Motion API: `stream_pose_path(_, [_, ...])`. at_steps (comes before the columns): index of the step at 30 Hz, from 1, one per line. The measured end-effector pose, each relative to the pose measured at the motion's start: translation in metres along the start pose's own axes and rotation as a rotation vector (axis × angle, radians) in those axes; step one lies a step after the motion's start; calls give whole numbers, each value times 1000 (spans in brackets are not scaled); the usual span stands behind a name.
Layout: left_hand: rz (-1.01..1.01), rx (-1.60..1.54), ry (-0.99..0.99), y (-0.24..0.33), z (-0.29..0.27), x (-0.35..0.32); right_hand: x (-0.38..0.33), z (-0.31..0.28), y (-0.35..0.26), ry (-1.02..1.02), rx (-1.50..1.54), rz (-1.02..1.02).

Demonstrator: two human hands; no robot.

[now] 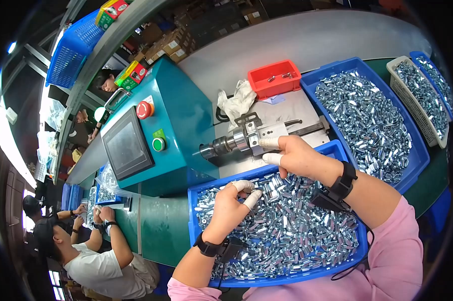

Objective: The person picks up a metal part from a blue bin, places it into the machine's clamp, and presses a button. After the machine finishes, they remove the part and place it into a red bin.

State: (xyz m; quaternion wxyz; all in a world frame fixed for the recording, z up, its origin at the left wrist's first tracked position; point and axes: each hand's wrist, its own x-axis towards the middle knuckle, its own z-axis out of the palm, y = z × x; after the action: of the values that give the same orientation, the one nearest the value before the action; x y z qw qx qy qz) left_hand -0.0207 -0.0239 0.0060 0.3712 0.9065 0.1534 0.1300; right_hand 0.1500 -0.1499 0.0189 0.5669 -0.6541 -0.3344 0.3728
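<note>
Sitting at the far left, another worker in a white shirt [103, 268] bent over a neighbouring station. Next came the teal machine [161, 135] with a dark touch screen [127, 148], a red stop button [143, 110] and a green button [158, 144].

From its side a metal chuck [231, 143] stuck out over the near blue bin [196, 220], which was full of small shiny metal parts [286, 236]. The left hand [231, 208], with white finger cots on thumb and forefinger, was loosely curled over this pile; its fingertips pinched together, probably on one part, but I could not tell for sure.

The right hand [299, 156], also with finger cots, was raised to the fixture just beside the chuck, its covered fingertips pressed against the metal block. Whether it held a part there was hidden.

Behind lay a crumpled white cloth [236, 100] and a red tray [275, 79] with only a few pieces. Further right stood a second blue bin [367, 110] heaped with parts, then a white basket [418, 98], also full.

As I judged, much work was left, since the near bin was quite full.
</note>
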Motion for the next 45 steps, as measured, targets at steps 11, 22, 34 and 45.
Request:
stream_pose_path(11, [20, -206, 110, -29, 0, 5, 19, -15, -19, 199, -505, 4])
stream_pose_path(22, [101, -212, 110, -34, 4, 3, 30, -2, -57, 587, -1093, 16])
stream_pose_path(34, [200, -65, 261, -27, 6, 8, 10, -82, -25, 1032, -952, 3])
stream_pose_path(45, [443, 414, 419, 40, 4, 92, -2, -49, -14, 911, -955, -549])
